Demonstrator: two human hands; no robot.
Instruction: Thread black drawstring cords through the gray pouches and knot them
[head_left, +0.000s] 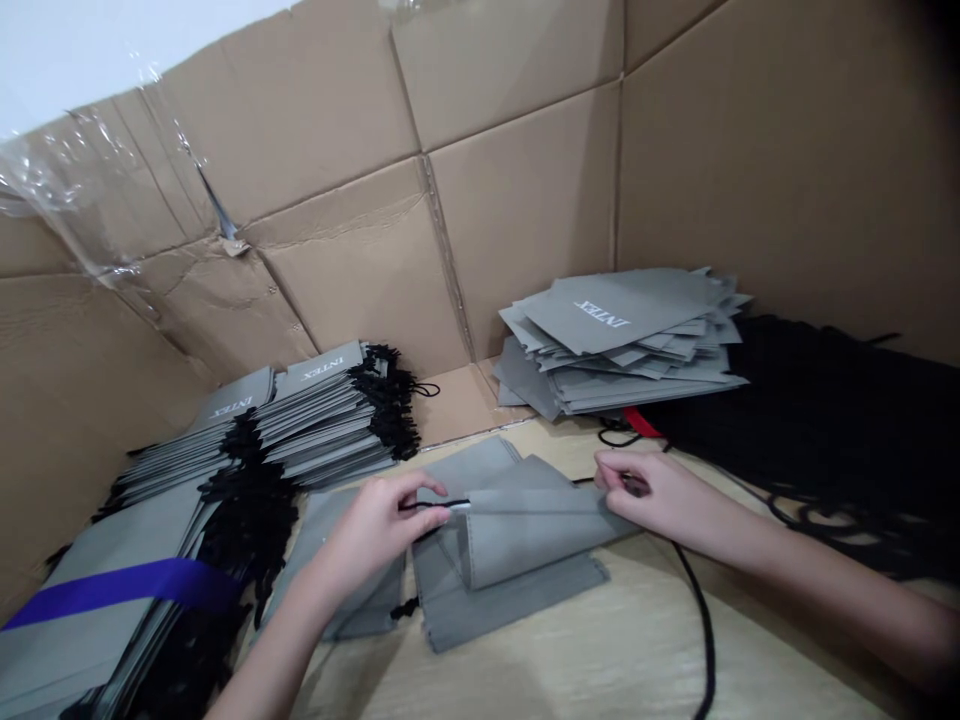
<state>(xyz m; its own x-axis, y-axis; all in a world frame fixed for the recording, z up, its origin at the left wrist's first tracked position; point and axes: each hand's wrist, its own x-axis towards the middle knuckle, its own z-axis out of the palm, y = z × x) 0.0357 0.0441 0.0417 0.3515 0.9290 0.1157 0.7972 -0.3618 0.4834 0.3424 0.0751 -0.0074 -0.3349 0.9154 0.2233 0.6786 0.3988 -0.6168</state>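
Observation:
A grey fabric pouch (544,535) is stretched between my hands, its hem channel running along the top. My left hand (386,520) pinches a thin black cord (427,504) at the left mouth of this channel, where a small pale piece shows. My right hand (649,490) has closed its fingers on the pouch's right corner; whether it also grips cord is hidden. From below that hand, a thicker length of black cord (705,620) trails down the table. Beneath lie more grey pouches (510,610), and another (352,610) with a black cord knot sits beside them.
Stacks of corded grey pouches (315,420) stand at the left, one bundle wrapped in a purple band (150,585). Behind my right hand is a loose pile of grey pouches (637,320) printed INTEX. Black cords (840,430) heap at right. Cardboard walls (517,190) enclose the table.

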